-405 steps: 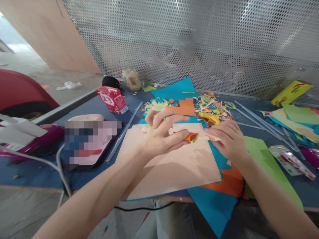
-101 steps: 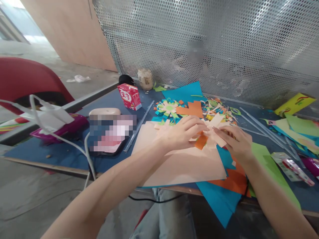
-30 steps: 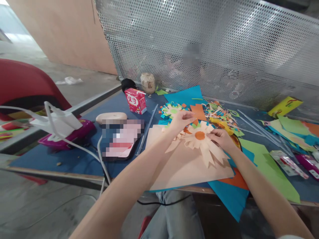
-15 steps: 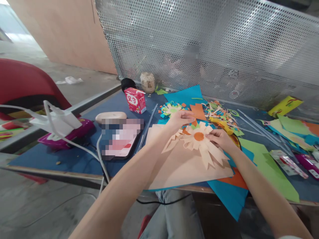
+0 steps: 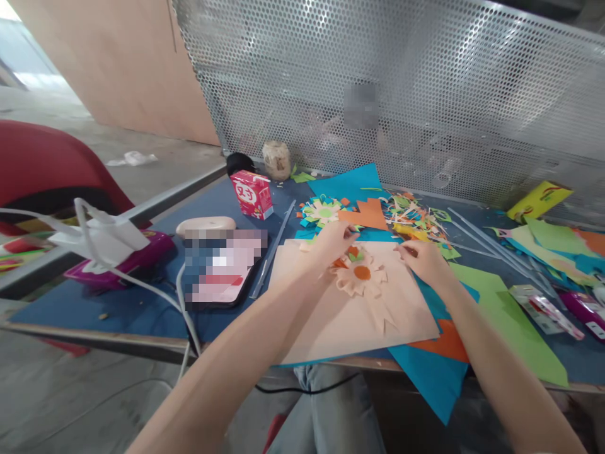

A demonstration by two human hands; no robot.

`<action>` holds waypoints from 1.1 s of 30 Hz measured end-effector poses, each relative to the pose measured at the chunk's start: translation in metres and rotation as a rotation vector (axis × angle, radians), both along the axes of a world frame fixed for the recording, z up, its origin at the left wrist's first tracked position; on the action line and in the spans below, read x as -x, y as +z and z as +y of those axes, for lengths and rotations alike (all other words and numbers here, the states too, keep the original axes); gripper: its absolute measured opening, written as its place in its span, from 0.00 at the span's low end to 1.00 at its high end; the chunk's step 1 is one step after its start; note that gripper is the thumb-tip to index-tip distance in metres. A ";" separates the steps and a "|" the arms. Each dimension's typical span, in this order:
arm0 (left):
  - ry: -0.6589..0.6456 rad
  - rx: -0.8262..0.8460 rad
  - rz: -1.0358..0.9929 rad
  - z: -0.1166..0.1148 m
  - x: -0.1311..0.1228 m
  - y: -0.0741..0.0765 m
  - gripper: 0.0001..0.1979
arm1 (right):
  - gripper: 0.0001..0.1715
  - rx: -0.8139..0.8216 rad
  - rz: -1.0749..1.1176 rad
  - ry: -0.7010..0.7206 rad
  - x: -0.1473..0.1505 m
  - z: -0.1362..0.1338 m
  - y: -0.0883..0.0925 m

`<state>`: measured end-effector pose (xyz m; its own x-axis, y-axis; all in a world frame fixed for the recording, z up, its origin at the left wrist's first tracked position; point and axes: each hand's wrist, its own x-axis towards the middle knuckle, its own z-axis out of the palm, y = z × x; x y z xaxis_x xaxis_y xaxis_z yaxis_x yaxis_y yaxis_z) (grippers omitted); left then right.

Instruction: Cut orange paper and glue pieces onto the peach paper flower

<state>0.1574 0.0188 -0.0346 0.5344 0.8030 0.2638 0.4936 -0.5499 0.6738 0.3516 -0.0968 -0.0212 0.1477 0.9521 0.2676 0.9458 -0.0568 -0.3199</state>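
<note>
Left hand [image 5: 336,241] and right hand [image 5: 422,260] flank a peach paper flower [image 5: 373,275].
Both curled, whether gripping anything I cannot tell; peach sheet [image 5: 326,334] under the flower.

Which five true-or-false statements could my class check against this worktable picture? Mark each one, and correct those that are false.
1. A cream paper flower lies on the cream sheet. True.
2. The flower's centre is blue. False: it is orange.
3. The left hand and right hand are clasped together. False: they are apart.
4. The red box lies on the floor. False: it stands on the blue table.
5. The yellow box is to the right of the red box. True.
</note>
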 end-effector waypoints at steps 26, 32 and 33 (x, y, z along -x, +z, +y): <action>0.083 -0.336 0.272 0.029 0.001 -0.037 0.17 | 0.13 0.517 -0.390 -0.371 -0.004 -0.015 0.020; 0.070 -0.299 0.301 0.028 0.001 -0.035 0.16 | 0.12 0.522 -0.337 -0.295 -0.003 -0.014 0.022; 0.074 -0.295 0.306 0.027 0.001 -0.034 0.16 | 0.11 0.521 -0.313 -0.276 -0.005 -0.014 0.023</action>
<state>0.1566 0.0460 -0.0686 0.5673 0.7561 0.3263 0.6918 -0.6525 0.3092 0.3562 -0.1113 0.0017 0.3945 0.9070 -0.1473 0.9182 -0.3827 0.1025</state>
